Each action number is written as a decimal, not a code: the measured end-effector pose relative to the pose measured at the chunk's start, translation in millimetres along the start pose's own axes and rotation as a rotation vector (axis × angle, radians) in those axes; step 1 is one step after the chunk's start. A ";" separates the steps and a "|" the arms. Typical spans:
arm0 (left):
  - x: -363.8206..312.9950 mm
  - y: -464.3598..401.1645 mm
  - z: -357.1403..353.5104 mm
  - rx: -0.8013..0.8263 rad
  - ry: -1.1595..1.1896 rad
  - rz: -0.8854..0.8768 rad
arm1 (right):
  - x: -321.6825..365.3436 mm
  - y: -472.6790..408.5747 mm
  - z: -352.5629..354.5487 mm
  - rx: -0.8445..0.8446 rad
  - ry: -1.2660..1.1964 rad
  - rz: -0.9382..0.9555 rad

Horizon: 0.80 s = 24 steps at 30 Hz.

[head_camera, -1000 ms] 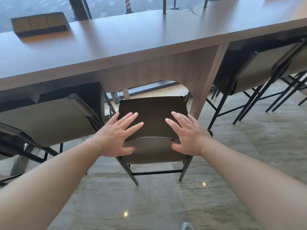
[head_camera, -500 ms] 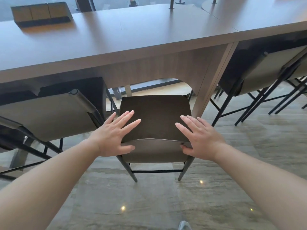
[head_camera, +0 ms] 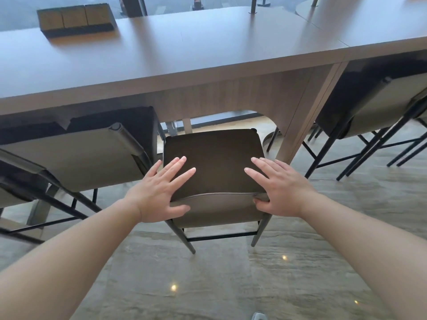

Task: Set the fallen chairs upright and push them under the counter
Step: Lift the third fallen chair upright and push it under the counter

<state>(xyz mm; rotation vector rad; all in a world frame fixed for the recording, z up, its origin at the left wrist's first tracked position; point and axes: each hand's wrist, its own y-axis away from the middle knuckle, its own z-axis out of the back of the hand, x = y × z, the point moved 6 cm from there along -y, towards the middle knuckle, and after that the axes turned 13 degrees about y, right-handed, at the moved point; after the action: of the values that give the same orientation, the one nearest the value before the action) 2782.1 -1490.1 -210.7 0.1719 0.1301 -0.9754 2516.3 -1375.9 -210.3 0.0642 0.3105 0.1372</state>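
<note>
Both bare forearms reach forward and slightly inward from the lower corners, wrists level, toward the chair (head_camera: pixel 215 162) standing upright in the middle. The left hand (head_camera: pixel 159 192) lies over the near left corner of the chair's top edge, its fingers straight and spread flat on the dark brown fabric, the thumb tucked under against the lighter taupe outer face; it presses rather than clasps. The right hand (head_camera: pixel 280 190) mirrors it on the near right corner, fingers extended flat on the dark surface and the thumb bent against the taupe panel just below the seam, so this hand too is released, not clenched. The chair has a rounded rectangular padded surface in matte dark cloth, a smooth taupe backing, and thin dark metal legs joined by a crossbar, its feet on the floor (head_camera: pixel 208 285). Its far edge sits below the arched cutout of the bench (head_camera: pixel 184 49), whose top is smooth brown laminate with wood-grain panels beneath. Another chair (head_camera: pixel 76 158) of the same make is tucked under the bench just to the left, and one more (head_camera: pixel 369 107) to the right. The floor is glossy grey stone with streaked veining and small light reflections.
</note>
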 end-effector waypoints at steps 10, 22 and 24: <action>2.6 4.1 -2.0 -0.010 0.018 0.097 | -12.1 -26.7 3.1 -0.040 0.016 0.086; -6.2 -19.5 -2.2 -0.034 -0.002 0.134 | -38.6 -40.9 -11.1 -0.079 0.006 0.137; -3.7 -21.6 -2.4 -0.026 0.001 0.148 | -39.6 -44.7 -13.5 -0.073 0.009 0.141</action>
<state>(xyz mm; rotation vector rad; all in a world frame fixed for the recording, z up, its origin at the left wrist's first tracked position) 2762.0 -1498.4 -214.1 0.1556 0.1290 -0.8256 2480.4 -1425.2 -214.9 0.0132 0.3098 0.2883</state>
